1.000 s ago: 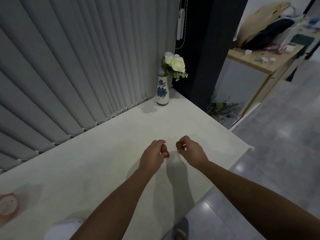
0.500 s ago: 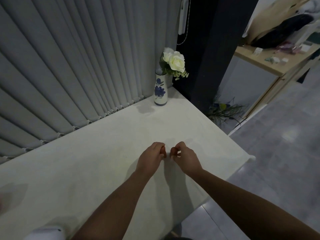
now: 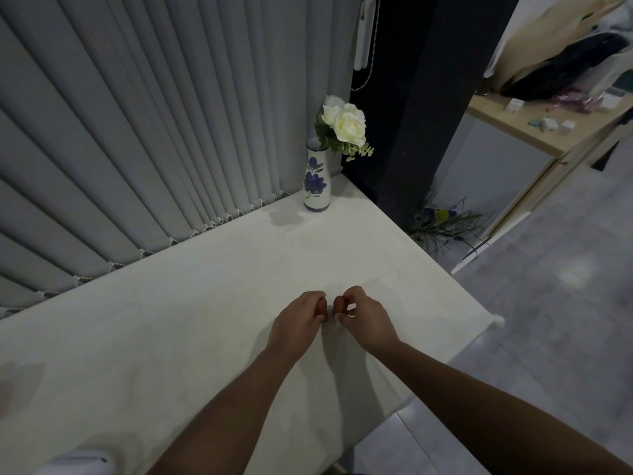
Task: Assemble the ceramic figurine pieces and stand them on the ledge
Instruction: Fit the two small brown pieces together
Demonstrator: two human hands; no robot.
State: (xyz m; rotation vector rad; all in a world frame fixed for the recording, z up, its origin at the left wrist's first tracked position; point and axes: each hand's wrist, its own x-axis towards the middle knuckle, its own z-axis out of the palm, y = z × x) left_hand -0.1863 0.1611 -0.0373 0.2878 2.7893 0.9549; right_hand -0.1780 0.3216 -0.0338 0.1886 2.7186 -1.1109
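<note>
A pale, cloth-like ledge (image 3: 212,303) runs beneath grey vertical blinds (image 3: 137,132). Above it, the left hand (image 3: 298,322) and right hand (image 3: 364,318) each pinch a small reddish-brown ceramic piece (image 3: 339,304) in closed fingers, the two pieces just apart. Joining seems under way, not finished; nothing of the figurine stands on the ledge yet. A white vase with blue flowers (image 3: 317,181) holding cream roses (image 3: 346,123) sits well away in the corner, leaving open room.
</note>
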